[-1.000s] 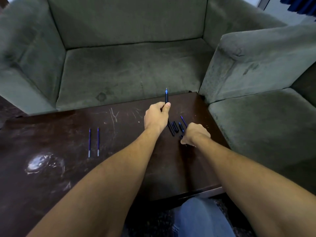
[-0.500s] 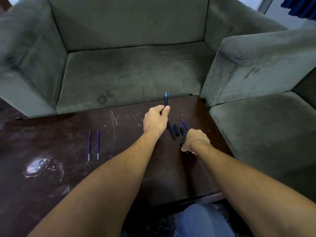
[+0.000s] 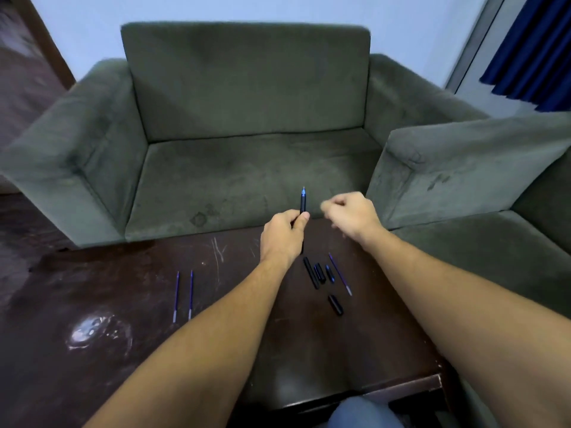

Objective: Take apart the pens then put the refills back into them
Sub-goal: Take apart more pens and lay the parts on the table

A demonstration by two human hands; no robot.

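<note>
The left hand holds a black pen upright over the far edge of the dark wooden table, thumb and fingers pressed together around the lower barrel; the blue tip points up, in front of the sofa seat. The right hand hangs in the air just right of the pen, apart from it, with the fingers curled loosely inward. Whether anything small sits between those fingertips cannot be told.

Below the hands, near the far right part of the table, lie loose pen parts: a long black barrel, two shorter black pieces just beside it, and another short black piece a little nearer and apart. A thin blue refill lies slanted just right of this group, still well inside the table's right edge. Two more blue refills lie side by side, nearly parallel, well to the left, with bare scratched wood between them and the parts.

A shiny smear marks the near left of the table. The near edge shows at lower right, with a knee in blue cloth under it. A grey-green sofa stands close against the far edge, and a second seat hugs the right side, leaving little room beyond those two edges.
</note>
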